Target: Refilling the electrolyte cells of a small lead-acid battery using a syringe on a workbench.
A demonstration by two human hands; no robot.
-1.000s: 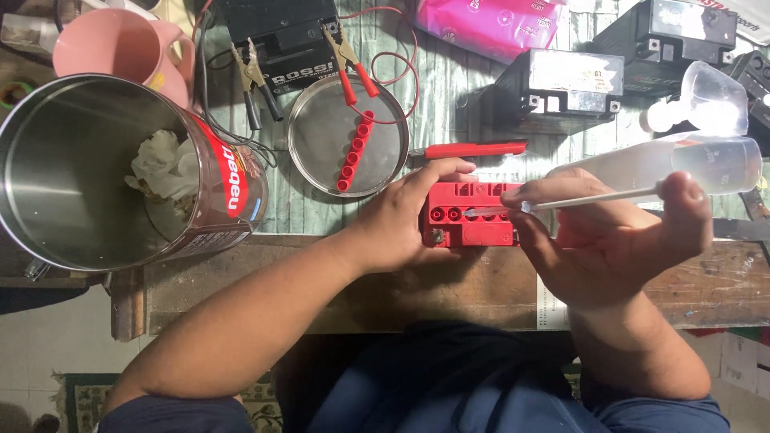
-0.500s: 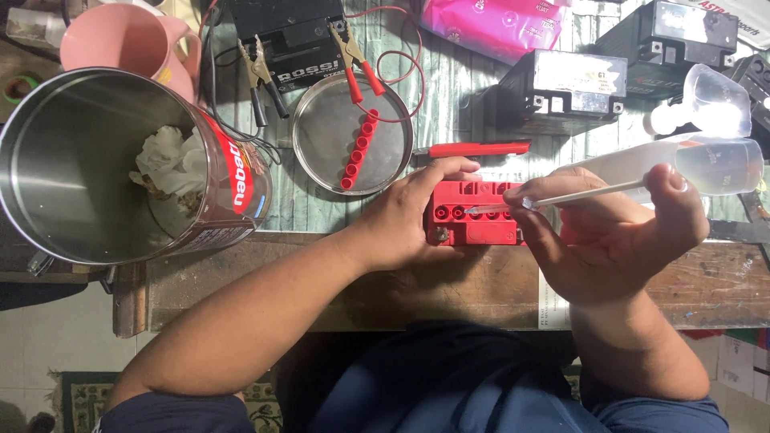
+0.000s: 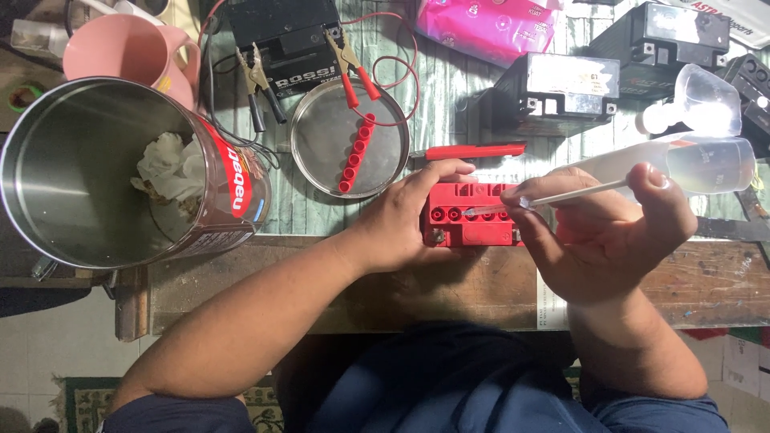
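While both hands sit at the near edge of the bench, here's the layout:
Left hand: fingers together, wrapped over the left end of the red battery, holding it down.
Right hand: fingers clamped on a clear squeeze bottle, thin nozzle tip over the battery's row of holes.
Battery: dead centre, between the hands.
Round metal dish: 11 o'clock of the battery (red cap strip inside).
Steel bucket: 9 o'clock, well apart.
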